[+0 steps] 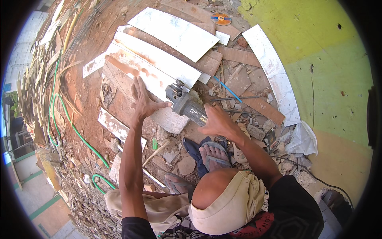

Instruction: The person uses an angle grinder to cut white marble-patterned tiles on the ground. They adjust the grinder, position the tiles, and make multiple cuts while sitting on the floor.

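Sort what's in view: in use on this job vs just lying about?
In use:
- angle grinder, gripped by the right hand
- white tile at its head, left hand spread by the edge

Apparently lying about:
- blue strip
- green hose
- crumpled white plastic

Dk-gry grinder (191, 109), brn-smudged wht tile (156, 79)

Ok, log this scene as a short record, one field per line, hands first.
Left hand: spread, at the near edge of a dusty white tile
Right hand: gripping the grinder
Grinder position: head at the tile's right end; cutting disc hard to make out
Ground: red dirt and rubble
Left side: green hose
Right side: long white strip by a green wall
Far side: orange-and-blue disc
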`<state>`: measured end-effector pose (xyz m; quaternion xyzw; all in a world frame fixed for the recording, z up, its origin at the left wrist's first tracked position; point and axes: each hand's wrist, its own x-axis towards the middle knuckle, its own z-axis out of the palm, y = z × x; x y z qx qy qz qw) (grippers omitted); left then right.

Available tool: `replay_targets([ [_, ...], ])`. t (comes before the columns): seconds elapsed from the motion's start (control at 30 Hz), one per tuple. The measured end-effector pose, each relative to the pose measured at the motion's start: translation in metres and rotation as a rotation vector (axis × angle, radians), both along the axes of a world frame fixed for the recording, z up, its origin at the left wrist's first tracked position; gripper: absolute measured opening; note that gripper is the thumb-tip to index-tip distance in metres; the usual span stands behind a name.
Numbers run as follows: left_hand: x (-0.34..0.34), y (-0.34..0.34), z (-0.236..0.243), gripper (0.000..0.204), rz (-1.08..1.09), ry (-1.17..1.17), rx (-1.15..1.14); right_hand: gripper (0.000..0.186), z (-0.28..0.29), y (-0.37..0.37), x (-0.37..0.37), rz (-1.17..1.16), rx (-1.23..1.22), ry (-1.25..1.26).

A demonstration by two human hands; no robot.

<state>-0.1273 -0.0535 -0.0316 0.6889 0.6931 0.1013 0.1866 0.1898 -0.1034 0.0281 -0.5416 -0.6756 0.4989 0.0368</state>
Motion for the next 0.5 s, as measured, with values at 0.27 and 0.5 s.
replay_targets([
  [0.27,0.004,-0.001,0.003,0.178,0.034,-0.007,-0.025,0.052,-0.015,0.004,-0.005,-0.017,0.068,0.019],
  [0.5,-0.002,-0.001,-0.005,0.174,0.032,-0.009,-0.015,0.054,-0.019,0.001,-0.007,-0.013,0.083,0.011],
])
